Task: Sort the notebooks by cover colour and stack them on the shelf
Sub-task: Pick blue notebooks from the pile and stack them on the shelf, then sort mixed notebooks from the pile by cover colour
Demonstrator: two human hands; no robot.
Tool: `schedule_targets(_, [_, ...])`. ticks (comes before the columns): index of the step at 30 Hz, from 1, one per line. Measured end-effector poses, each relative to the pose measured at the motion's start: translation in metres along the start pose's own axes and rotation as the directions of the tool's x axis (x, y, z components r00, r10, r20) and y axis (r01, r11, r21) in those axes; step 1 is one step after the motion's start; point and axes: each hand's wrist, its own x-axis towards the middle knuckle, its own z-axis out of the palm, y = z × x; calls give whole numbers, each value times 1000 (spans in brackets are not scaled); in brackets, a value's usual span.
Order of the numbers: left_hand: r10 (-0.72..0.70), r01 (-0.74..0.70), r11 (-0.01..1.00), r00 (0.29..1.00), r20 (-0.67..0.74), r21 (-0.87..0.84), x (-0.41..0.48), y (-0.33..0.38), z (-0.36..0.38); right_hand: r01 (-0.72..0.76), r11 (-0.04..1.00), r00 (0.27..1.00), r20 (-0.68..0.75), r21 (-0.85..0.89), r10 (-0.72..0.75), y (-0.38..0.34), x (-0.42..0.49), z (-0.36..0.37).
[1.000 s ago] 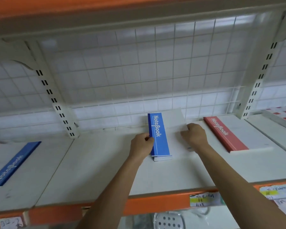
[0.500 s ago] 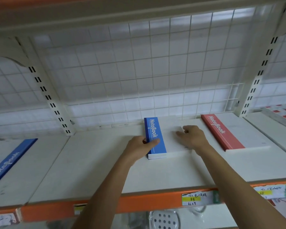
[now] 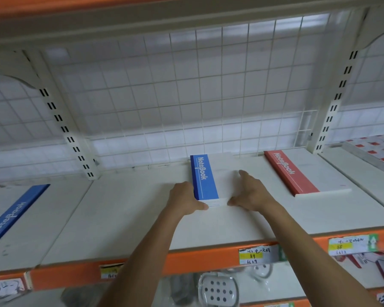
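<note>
A small stack of blue-spined notebooks (image 3: 203,177) lies flat in the middle of the white shelf (image 3: 131,209), far end near the wire grid. My left hand (image 3: 184,201) presses against the stack's left near corner, thumb along its front edge. My right hand (image 3: 251,193) rests on the stack's white cover and right side, fingers spread. A red-spined notebook stack (image 3: 295,173) lies to the right. Another blue-spined notebook (image 3: 11,214) lies on the left shelf section.
A wire grid (image 3: 186,96) backs the shelf, with slotted uprights (image 3: 69,134) on both sides. The front edge is orange (image 3: 197,260) with price labels (image 3: 256,254). Red-patterned items (image 3: 377,149) sit far right. Goods hang under the shelf.
The top blue notebook has been lowered flat onto the stack. My left hand slid to the near left corner and my right hand spread flat on the cover. The stack sits further back.
</note>
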Motion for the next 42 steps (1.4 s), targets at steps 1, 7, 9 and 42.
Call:
schedule_targets(1, [-3, 3, 1000, 1000, 3, 14, 0, 1, 0, -3, 1000, 1000, 1, -3, 3, 0, 0, 0])
schedule_targets(7, [-12, 9, 996, 999, 31, 94, -1, 9, -1, -24, 999, 999, 30, -49, 26, -1, 1, 0])
schedule_targets(9, [-16, 12, 994, 999, 36, 108, -2, 10, -2, -20, 997, 999, 24, -68, 22, -1, 0, 2])
schedule_targets(42, [-196, 305, 929, 887, -419, 211, -81, -193, -91, 642, 756, 762, 214, -126, -612, -233, -28, 157])
